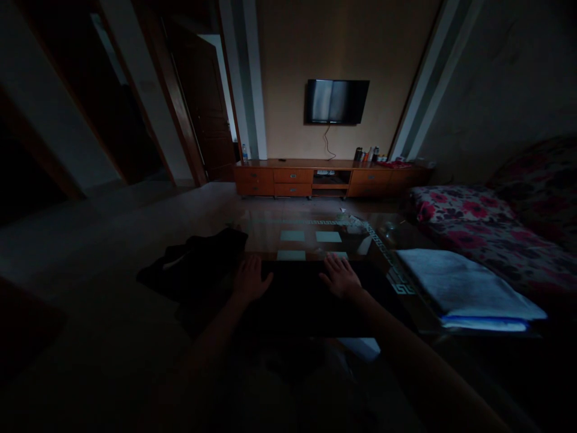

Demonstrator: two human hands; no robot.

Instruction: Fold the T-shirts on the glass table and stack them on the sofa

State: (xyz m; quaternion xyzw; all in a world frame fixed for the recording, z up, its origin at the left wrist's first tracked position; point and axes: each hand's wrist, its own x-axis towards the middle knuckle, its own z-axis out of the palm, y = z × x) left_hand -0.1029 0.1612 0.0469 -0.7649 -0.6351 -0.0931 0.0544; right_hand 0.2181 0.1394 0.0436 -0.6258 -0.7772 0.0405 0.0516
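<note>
A flat black cloth [297, 300], probably folded fabric, lies on a glass-topped table [311, 243]; the dim light hides its details. My left hand [250, 279] rests flat at its far left part, thumb held away from the fingers. Across from it, my right hand [341, 276] lies on the far right part with its fingers stretched out. Neither hand grips anything. Left of my left hand is a crumpled dark garment [193, 261] with a small pale mark. To the right sits a folded light grey-blue cloth [464, 285] with a blue edge showing beneath.
A sofa with a floral cover [469, 207] stands on the right. Along the far wall runs a low wooden cabinet [293, 175] carrying bottles [367, 154], below a wall-mounted television [337, 102]. A pale object [360, 347] shows under the table's near edge.
</note>
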